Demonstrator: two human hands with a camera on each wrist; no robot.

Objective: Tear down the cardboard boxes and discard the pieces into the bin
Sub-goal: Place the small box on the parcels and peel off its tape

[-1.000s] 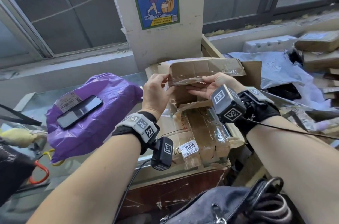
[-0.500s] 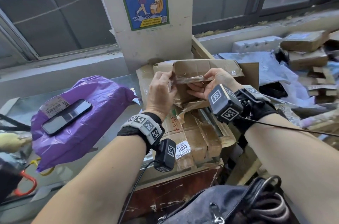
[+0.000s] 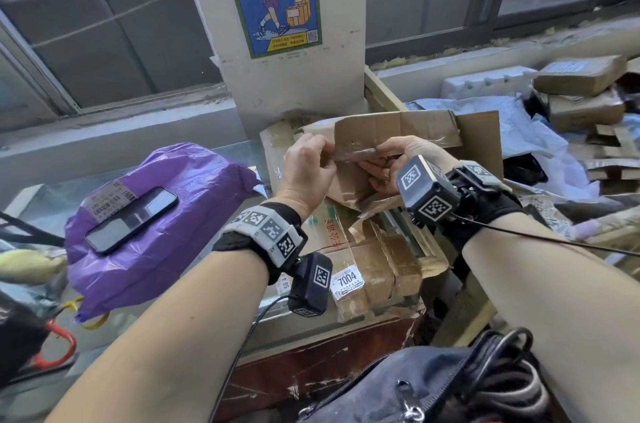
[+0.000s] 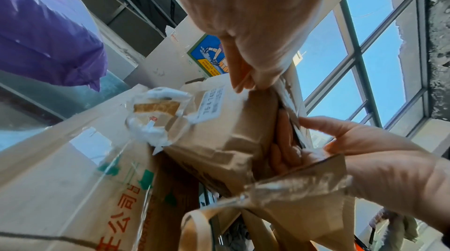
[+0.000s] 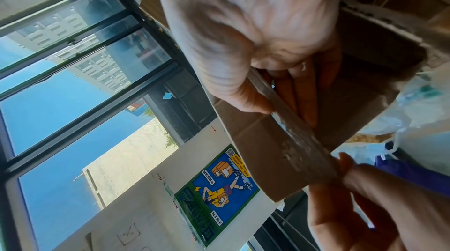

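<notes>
Lying on one purple parcel bag (image 3: pixel 166 225) at the left is one phone (image 3: pixel 130 218). Centre, the left hand (image 3: pixel 308 169) and right hand (image 3: pixel 398 162) each pinch the taped edge of one cardboard box (image 3: pixel 391 131), held above flattened cartons (image 3: pixel 360 259). The right fingers are partly hidden behind its flap. No bin can be made out.

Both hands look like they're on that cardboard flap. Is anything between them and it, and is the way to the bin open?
Nothing sits between them: the left hand and right hand both pinch the taped edge of the cardboard flap directly. No bin shows in any view, so the path there cannot be judged.
</notes>
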